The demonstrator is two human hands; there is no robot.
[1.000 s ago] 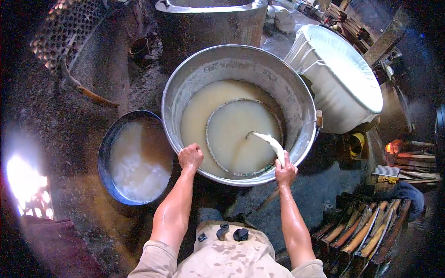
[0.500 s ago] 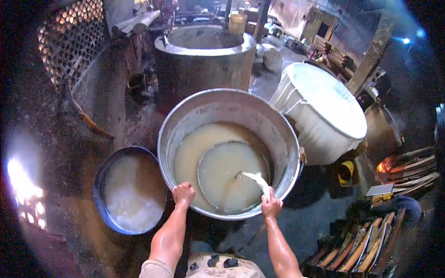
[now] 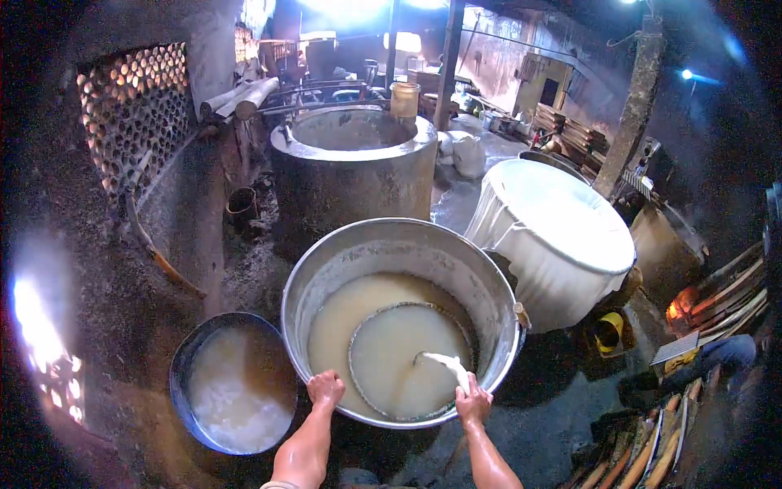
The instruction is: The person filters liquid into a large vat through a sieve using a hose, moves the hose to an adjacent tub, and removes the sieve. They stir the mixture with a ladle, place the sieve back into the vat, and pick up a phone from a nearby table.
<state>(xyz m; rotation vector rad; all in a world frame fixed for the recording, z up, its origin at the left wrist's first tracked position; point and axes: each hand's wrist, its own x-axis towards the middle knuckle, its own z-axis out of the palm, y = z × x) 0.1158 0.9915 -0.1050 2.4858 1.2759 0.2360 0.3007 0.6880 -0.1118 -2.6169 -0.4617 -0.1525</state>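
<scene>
A wide metal vat holds cloudy, yellowish liquid. Inside it, a round ring encloses paler liquid. My left hand is closed at the vat's near left rim; whatever it may grip is hidden. At the near right rim, my right hand is wrapped round the end of a white, curved piece, cloth-like in look. The far end of this piece reaches a dark, thin tip over the ring's liquid.
A blue-rimmed basin of liquid stands left of the vat. Behind are a large concrete cylinder and a cloth-covered tub. A yellow container, burning wood and split logs lie right.
The view has tilted up, so the vat sits lower in the picture and more of the room shows. Both hands keep their places at the rim, the right one still holding the white piece.
</scene>
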